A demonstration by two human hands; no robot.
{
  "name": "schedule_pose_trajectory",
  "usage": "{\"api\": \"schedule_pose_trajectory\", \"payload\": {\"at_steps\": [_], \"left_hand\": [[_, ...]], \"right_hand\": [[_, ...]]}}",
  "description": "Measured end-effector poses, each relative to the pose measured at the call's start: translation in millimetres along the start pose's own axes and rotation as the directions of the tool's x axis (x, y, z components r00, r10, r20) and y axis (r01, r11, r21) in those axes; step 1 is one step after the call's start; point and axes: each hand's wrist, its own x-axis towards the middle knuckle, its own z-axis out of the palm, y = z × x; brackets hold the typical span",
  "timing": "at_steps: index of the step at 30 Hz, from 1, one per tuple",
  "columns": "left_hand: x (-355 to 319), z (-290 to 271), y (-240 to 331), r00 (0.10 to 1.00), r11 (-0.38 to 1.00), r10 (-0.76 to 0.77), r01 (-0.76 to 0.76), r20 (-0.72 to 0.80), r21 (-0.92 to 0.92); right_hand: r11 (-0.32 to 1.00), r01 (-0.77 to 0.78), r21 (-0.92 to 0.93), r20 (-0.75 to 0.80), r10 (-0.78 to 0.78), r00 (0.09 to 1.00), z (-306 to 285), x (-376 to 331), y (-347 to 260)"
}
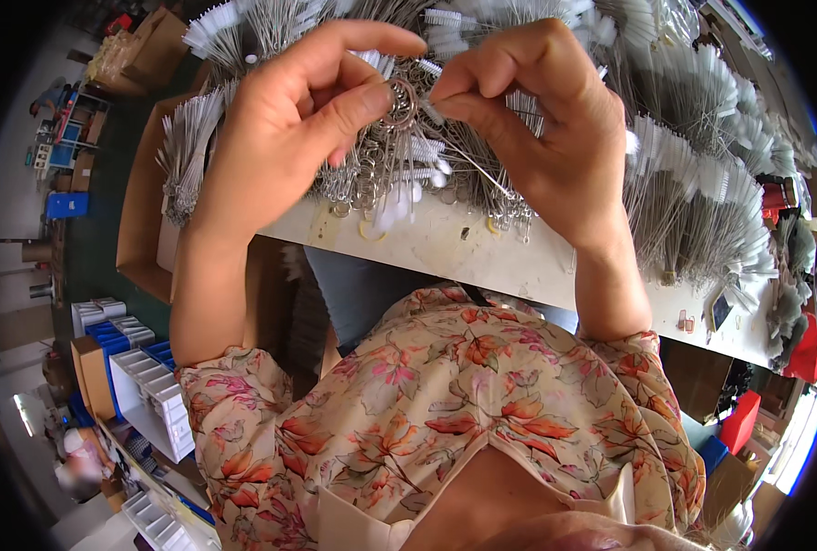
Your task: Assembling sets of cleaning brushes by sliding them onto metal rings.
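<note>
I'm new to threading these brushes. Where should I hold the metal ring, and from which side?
Pinch the metal ring by its outer rim from the left, as the left hand does, flat between thumb and forefinger. That leaves its open right side facing the right hand and the brush wire.

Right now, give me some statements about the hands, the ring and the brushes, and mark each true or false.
1. The left hand pinches a metal ring between thumb and forefinger. True.
2. The right hand rests flat on the table. False: it is raised, fingers closed on a thin wire brush next to the ring.
3. Heaps of white-tipped wire brushes cover the table beyond the hands. True.
4. The person wears gloves. False: both hands are bare.
5. A cardboard box stands at the table's left end. True.
6. The ring lies on the table. False: it is held up above the table.
</note>
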Motion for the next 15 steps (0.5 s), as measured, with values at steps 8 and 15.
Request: {"api": "schedule_pose_trajectory", "payload": {"at_steps": [8, 15], "left_hand": [[-16, -1, -19, 0.987, 0.843, -0.128, 0.16, 0.097, -0.514], [-28, 1, -19, 0.974, 0.98, 0.16, -0.176, -0.163, -0.088]], "right_hand": [[0.944, -0.226, 0.239, 0.15, 0.194, 0.969, 5, -1, -4], [0.928, -0.219, 0.302, 0.089, 0.202, 0.975, 22, -4, -10]]}}
